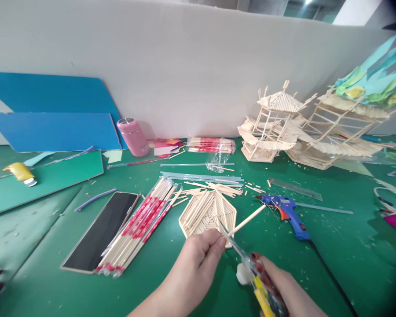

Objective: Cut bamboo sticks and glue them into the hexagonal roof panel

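My left hand is closed, pinching a thin wooden stick that points up to the right. In my right hand is a pair of scissors with dark red and yellow on the handles. Their blades cross the stick just beside my left fingertips; whether they touch it I cannot tell. Behind my left hand lies an octagonal stick panel, built of sticks in rings, with several loose sticks on its left part. A whitish lump shows beside the scissors' handles.
A blue glue gun lies to the right, its black cord running toward me. To the left are packs of sticks and a dark phone-like slab. Cut sticks, a pink bottle and stick-built pavilions stand farther back.
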### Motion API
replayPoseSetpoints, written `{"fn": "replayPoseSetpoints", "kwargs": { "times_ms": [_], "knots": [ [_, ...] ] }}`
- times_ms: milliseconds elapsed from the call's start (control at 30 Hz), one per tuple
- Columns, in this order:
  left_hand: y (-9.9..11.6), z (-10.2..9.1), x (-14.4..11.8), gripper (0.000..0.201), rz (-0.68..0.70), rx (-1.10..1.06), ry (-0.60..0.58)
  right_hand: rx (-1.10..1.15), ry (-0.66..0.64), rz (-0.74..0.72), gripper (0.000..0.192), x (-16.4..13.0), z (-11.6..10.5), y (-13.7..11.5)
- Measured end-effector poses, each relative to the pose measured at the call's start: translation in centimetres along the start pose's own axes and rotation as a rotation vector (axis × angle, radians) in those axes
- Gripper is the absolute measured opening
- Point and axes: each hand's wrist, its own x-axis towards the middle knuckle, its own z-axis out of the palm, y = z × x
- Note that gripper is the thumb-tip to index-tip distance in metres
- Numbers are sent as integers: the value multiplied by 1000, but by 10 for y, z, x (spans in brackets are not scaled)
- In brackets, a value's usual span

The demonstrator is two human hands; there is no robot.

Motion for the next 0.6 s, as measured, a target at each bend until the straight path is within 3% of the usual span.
{"fn": "replayPoseSetpoints", "kwargs": {
  "times_ms": [167,433,500,600],
  "knots": [
    [0,1,-1,33,22,-22,55,40,48,44,34,3,3,2],
    [-8,-14,1,36,-261,-522,-270,-31,66,99,28,-1,-1,0],
    [-9,-12,-1,35,-229,-456,-248,-48,51,96,28,0,0,1],
    [-13,-4,-4,29,-26,-111,-69,-69,46,79,27,1,0,-3]
  ]
}}
